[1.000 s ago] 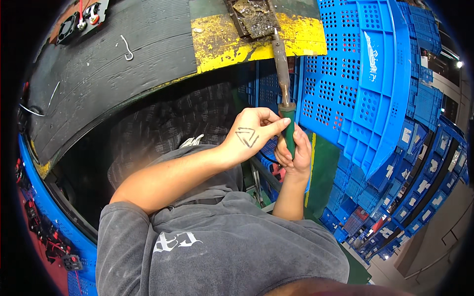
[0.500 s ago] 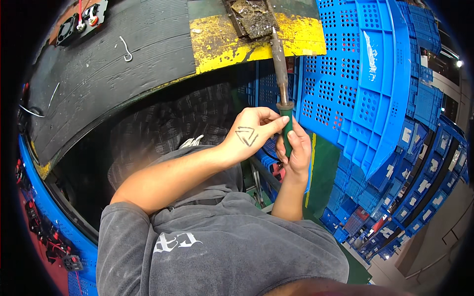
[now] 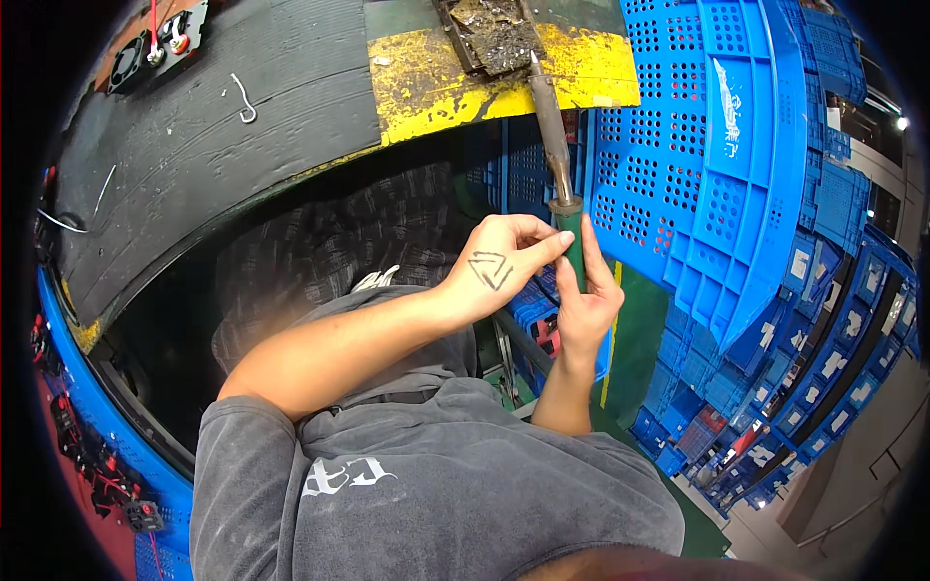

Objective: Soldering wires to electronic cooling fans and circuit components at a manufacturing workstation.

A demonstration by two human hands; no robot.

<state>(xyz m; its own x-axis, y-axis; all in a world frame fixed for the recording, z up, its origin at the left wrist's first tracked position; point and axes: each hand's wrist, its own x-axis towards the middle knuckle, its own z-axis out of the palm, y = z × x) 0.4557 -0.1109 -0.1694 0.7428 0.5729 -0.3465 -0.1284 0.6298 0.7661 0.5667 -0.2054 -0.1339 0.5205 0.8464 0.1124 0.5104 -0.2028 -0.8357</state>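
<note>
Both hands hold a soldering iron (image 3: 550, 126) by its green handle, in front of the bench edge. My left hand (image 3: 499, 261), with a triangle drawn on its back, is closed on the handle just below the metal collar, thumb on top. Lower down, my right hand (image 3: 589, 305) grips the same handle, its thumb and fingers along the sides. The iron points away from me, and its tip lies beside a tray of dark, crusty residue (image 3: 492, 37). The lower end of the handle is hidden by my right hand.
A black-topped bench with a worn yellow edge (image 3: 417, 82) spans the far side. On it lie a bent white wire (image 3: 243, 99) and a fan unit (image 3: 155, 48). Perforated blue crates (image 3: 659, 145) stand close on the right; a bin of red-black parts (image 3: 87, 455) is at left.
My right hand has shifted slightly to the right on the handle, with its fingers straighter. The iron has tilted a little, its handle end moving right.
</note>
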